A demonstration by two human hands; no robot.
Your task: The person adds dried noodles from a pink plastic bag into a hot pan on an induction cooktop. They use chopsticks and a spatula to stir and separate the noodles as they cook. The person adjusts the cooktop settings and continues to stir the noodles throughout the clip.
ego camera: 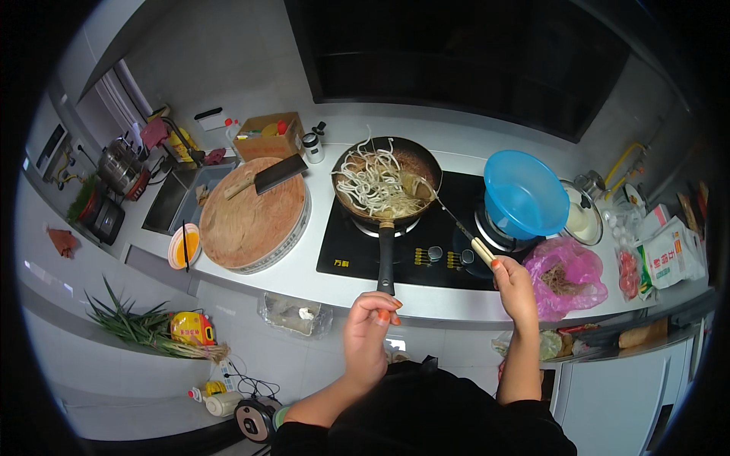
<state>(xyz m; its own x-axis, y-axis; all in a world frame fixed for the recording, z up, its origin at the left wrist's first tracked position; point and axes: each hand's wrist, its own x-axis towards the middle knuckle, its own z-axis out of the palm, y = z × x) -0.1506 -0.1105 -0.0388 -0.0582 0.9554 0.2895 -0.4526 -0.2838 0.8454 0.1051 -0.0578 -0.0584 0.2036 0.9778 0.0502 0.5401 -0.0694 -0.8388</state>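
My right hand [513, 285] is closed on the pale handle of a cooking spatula [483, 251], whose head lies among the food at the right side of a dark wok [436, 165]. White noodles [370, 182] and thin pale shreds fill the wok, some noodles hanging at its back rim. The wok stands on the left burner of a black gas hob [342, 239], its black handle [386, 262] pointing towards me. Just below the end of that handle is my left hand [370, 336], fingers curled; whether it touches the handle cannot be told.
A blue plastic basin [524, 194] rests over the right burner, a pink plastic bag [564, 285] by the counter's front edge. Left of the hob, a cleaver [279, 174] lies on a round wooden chopping block [256, 228]; beside it is a bowl of orange-yellow liquid [178, 253] with chopsticks across it.
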